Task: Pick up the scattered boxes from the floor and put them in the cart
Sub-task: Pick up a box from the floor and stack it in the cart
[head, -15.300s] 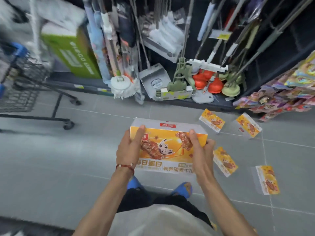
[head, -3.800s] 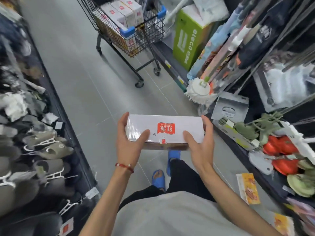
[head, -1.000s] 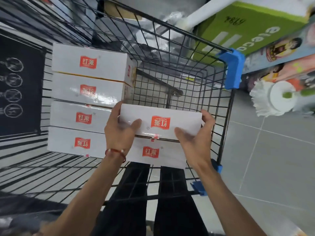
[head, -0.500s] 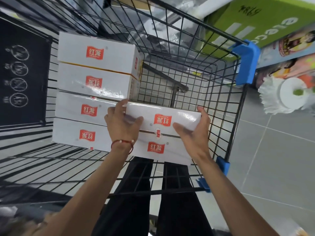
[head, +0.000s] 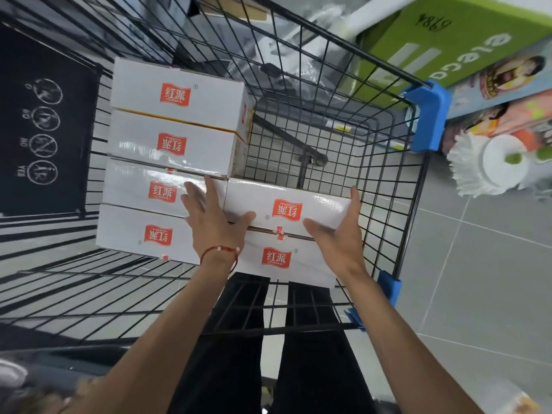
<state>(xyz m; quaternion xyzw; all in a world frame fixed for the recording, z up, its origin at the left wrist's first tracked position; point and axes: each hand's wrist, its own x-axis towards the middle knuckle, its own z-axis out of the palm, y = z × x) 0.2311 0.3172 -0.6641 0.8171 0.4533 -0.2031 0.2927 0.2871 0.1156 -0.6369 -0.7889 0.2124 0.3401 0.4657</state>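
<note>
A white box with a red logo (head: 286, 206) lies inside the black wire cart (head: 385, 174), set behind another white box (head: 276, 258) at the near end. My left hand (head: 213, 219) is at its left end, with fingers spread straight over the neighbouring box and the thumb on the box's top. Against its right end my right hand (head: 340, 231) presses with straight fingers, thumb stretched along the near edge. Several more white boxes (head: 174, 121) stand in a row on the cart's left side.
The cart's far right part shows bare wire floor. Blue plastic corners (head: 427, 115) mark the cart's right rim. A green carton (head: 448, 40) and a white mop head (head: 490, 162) are at the right, over grey floor tiles (head: 478, 279).
The box has gone down and further into the cart, settling level with the other boxes. My fingers have straightened and the left ones have spread over the neighbouring box.
</note>
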